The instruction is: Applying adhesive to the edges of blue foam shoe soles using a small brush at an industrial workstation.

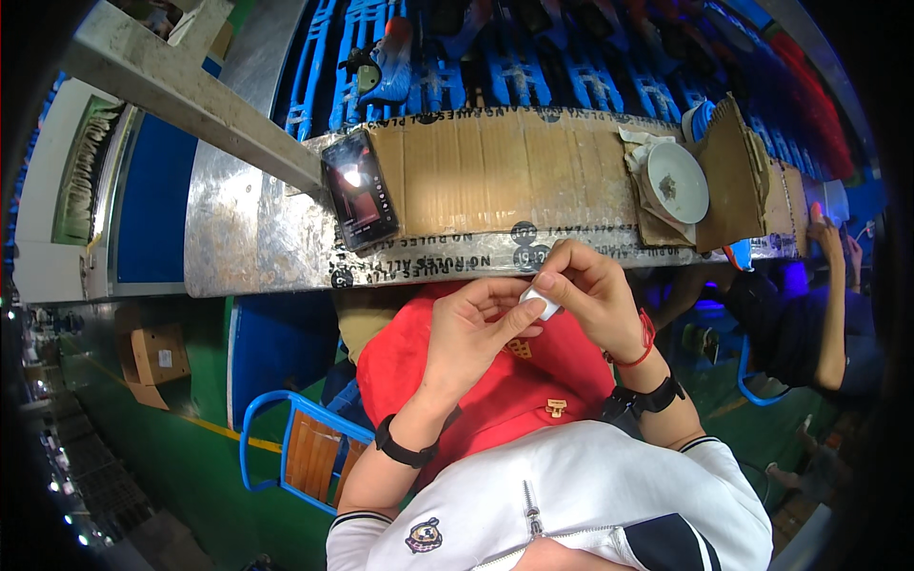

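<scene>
A small white piece [541, 303], too small to name, sits between my two hands just off the bench's front edge. My left hand [483, 319] is closed on it with thumb and fingers. From the other side my right hand [585, 288] pinches at the same piece, its fingertips touching my left thumb and fingers. Whether the right fingers hold something more is hidden. Below both hands lies a red apron [476, 400] over my lap.
Cardboard [505, 186] edged with printed tape covers the bench. On it are a phone [359, 190] at the left and a white bowl [678, 181] with small bits at the right. Behind runs a blue-slatted conveyor [514, 67]. At far right is another person's hand [824, 233].
</scene>
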Tool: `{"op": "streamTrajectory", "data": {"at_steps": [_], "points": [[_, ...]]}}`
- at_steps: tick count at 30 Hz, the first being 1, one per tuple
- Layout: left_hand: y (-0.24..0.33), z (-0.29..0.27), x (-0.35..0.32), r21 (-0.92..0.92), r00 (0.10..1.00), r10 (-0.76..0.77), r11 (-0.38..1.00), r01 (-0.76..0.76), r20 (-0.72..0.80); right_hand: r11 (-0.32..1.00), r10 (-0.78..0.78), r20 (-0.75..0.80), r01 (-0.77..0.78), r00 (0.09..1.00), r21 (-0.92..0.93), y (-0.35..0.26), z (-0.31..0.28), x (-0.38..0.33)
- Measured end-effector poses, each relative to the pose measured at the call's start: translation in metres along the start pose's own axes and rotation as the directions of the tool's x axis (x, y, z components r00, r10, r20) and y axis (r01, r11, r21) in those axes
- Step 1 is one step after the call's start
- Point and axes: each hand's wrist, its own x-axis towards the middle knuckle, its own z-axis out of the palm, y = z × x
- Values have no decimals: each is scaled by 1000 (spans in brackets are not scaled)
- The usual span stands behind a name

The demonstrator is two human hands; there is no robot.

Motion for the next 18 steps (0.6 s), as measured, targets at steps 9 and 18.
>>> {"op": "streamTrajectory", "data": {"at_steps": [9,18], "points": [[-10,1,4,190,1000,19,982,-15,-19,999,-4,-51,2,999,-34,8,-5,-7],[-30,41,8,-47,995,-87,995,85,-48,964,-259,-245,236,934,-120,5,-25,-27]]}}
